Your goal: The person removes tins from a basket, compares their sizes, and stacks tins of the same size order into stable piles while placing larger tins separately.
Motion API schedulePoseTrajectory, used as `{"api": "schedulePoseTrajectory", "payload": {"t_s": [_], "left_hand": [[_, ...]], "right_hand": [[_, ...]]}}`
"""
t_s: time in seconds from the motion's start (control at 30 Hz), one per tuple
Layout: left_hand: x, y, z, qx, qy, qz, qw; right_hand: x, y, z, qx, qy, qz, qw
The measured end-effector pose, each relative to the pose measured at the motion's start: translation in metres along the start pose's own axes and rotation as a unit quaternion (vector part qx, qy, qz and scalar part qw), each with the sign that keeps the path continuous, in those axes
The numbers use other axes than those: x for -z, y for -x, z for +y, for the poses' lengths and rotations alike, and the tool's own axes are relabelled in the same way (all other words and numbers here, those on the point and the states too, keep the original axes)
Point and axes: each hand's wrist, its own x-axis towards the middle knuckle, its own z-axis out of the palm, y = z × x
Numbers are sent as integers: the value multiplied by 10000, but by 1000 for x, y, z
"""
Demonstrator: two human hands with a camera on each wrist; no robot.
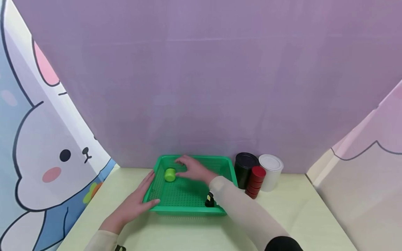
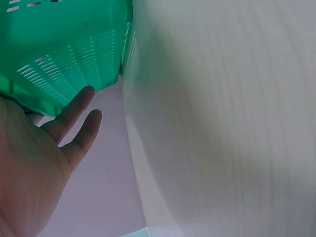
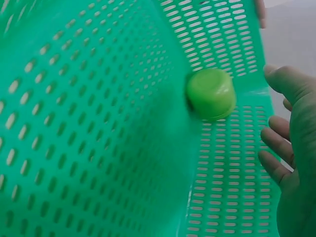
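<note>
A green plastic basket [image 1: 191, 211] with slotted walls stands on the table. Inside it, toward the left, sits a small lime-green round cup-like piece [image 1: 170, 175], also visible in the right wrist view as a lime-green piece [image 3: 211, 94] on the perforated floor. My right hand [image 1: 196, 169] hovers over the basket just right of that piece, fingers spread and slightly bent, holding nothing. Along the basket's left side lies my left hand [image 1: 139, 200], its fingers fairly straight against the outer wall and its thumb at the front left corner. Two left fingers [image 2: 81, 106] show below the basket wall.
Right of the basket stand a black lidded canister [image 1: 246, 170], a white lidded canister [image 1: 270, 172] and a stack of red round pieces [image 1: 255, 182]. A purple panel [image 1: 201, 87] rises behind the table [image 1: 176, 233]. Printed panels flank both sides.
</note>
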Motion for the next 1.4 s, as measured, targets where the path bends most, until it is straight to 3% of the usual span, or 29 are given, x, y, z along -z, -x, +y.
{"api": "schedulePoseTrajectory", "payload": {"t_s": [0.57, 1.0, 1.4], "left_hand": [[-1, 0, 1, -56, -61, 12, 10000], [1, 1, 4, 38, -92, -18, 9999], [0, 1, 6, 47, -149, -8, 9999]], "right_hand": [[-23, -6, 6, 155, 1140, -481, 9922], [-33, -9, 5, -101, 1167, -806, 9898], [-36, -11, 10, -254, 902, -790, 9925]]}}
